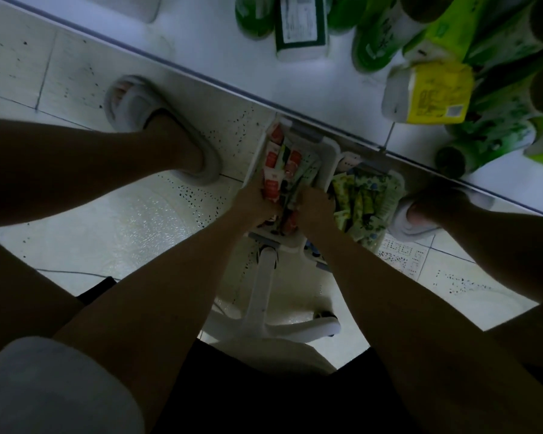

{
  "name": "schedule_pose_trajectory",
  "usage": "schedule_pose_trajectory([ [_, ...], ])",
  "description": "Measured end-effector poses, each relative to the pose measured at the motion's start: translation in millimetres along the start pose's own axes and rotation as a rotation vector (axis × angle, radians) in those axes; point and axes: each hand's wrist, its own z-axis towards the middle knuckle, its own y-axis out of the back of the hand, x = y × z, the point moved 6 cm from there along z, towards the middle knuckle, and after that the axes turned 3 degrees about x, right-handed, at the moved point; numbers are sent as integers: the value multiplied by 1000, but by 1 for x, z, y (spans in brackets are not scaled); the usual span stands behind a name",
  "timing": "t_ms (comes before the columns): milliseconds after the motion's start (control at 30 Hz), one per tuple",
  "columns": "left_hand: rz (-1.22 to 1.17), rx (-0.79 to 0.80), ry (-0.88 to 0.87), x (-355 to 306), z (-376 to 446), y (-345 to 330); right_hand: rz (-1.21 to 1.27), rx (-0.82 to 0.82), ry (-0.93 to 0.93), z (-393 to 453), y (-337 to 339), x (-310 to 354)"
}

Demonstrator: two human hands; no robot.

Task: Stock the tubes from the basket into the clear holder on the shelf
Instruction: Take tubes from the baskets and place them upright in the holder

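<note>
white plastic basket (328, 145) on the floor, filled with red-and-white tubes (271, 180). left hand (256, 200) curled around a bundle of tubes inside it. right hand (315, 206) alongside, fingers bent down among them; grip unclear.

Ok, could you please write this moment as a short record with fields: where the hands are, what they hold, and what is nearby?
left hand: in the white basket, fingers around red-and-white tubes
right hand: in the same basket, on the tubes; exact grip hard to see
second basket: beside the first, filled with green packs
shelf: above the baskets, carrying green and yellow packs
clear holder: not identifiable in this view
lighting: dim
</note>
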Motion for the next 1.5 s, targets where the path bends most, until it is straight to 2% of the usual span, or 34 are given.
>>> schedule_pose_trajectory([
  [67,-34,7,-36,-9,-5,8,73,-50,-17,-5,3,-12],
  [167,-45,49,-109,-29,-18,23,39,-2,141,-16,22,4],
  [233,-79,63,-177,-47,-32,36,76,35,132,-23,40,8],
  [367,-156,53,-263,-85,-61,61,221,-19,314,-43,95,31],
  [467,-77,7,-373,-122,-88,82,283,-87,378,-64,142,42],
  [600,46,-56,-555,-176,-135,108,245,-86,487,-102,199,64],
  [733,69,-54,-648,-226,-187,124,168,-207,655,-155,259,90],
  [867,119,-34,-770,-270,-242,136,180,-310,740,-210,312,103],
  [1200,254,-150,-1147,-376,-389,144,124,-532,956,-370,413,124],
  [1333,309,-268,-1267,-417,-440,147,92,-665,965,-415,455,123],
  [1500,314,-346,-1307,-460,-476,147,9,-802,910,-448,502,119],
])
